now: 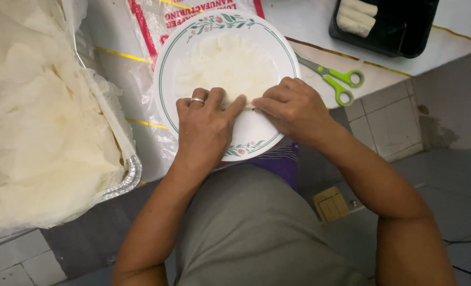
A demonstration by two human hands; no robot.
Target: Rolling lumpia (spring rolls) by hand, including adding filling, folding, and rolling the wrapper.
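Wrapper (pixel 227 66) (on plate (pixel 256 137)) pinched by left hand (pixel 206 124), right hand (pixel 293 108).

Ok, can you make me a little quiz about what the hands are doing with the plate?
1. True or false: both hands press on a thin white wrapper lying on the plate.
2. Which hand wears a ring: the left hand or the right hand?
3. What colour are the handles of the scissors beside the plate?
A. red B. green C. blue

Key: 1 true; 2 left hand; 3 B.
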